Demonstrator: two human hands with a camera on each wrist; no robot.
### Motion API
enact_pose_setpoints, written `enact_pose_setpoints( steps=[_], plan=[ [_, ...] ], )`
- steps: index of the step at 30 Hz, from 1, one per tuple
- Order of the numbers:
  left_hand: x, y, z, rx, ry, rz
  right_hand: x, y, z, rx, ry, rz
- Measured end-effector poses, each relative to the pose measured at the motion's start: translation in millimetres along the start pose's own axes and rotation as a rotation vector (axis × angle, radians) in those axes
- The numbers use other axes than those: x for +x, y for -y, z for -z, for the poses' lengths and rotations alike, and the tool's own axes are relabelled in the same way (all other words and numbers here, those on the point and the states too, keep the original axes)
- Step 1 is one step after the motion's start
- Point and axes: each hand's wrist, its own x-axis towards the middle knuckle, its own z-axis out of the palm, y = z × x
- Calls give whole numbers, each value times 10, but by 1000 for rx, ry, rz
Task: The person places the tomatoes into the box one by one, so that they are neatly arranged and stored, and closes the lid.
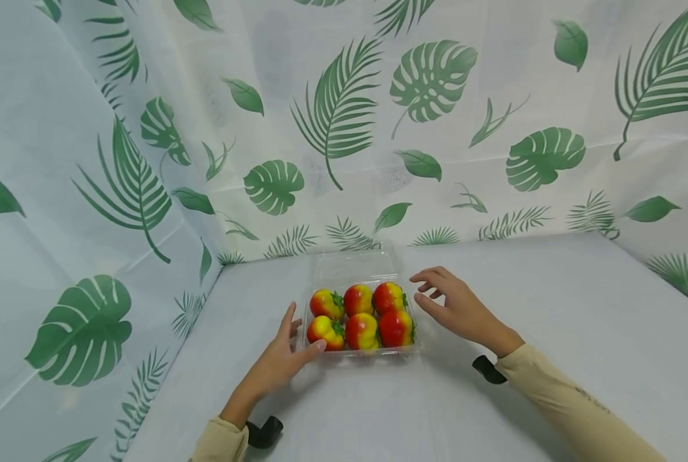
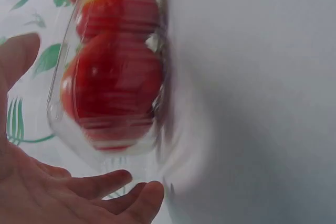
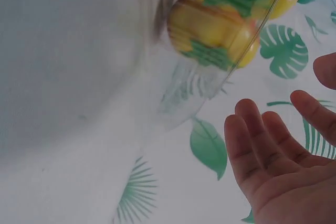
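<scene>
A clear plastic clamshell box (image 1: 373,353) sits on the table with its lid (image 1: 352,264) folded open toward the back. Inside lie two rows of red-and-yellow fruits (image 1: 361,330) with green leafy caps, persimmon-like in shape. My left hand (image 1: 277,359) is at the box's left side, fingers spread and thumb by the front left corner; whether it touches cannot be told. In the left wrist view its fingers (image 2: 100,184) look apart from the box end. To the right of the box, my right hand (image 1: 462,308) hovers with loosely bent fingers, holding nothing.
A pale grey cloth covers the table (image 1: 552,308). White curtains with green leaf prints (image 1: 332,115) stand behind it and along the left and right. Dark wrist mounts (image 1: 488,370) hang below both sleeves.
</scene>
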Motion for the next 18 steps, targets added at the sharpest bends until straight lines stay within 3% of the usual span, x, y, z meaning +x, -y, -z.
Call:
enact_pose_setpoints(
  steps=[6, 12, 18],
  plan=[
    [182, 69, 213, -100, -36, 5, 36, -155, -2, 84, -3, -137],
    [502, 219, 388, -397, -17, 23, 128, -324, -20, 292, 75, -337],
    [739, 314, 458, -612, 55, -10, 245, -446, -66, 555, 148, -436]
  ],
)
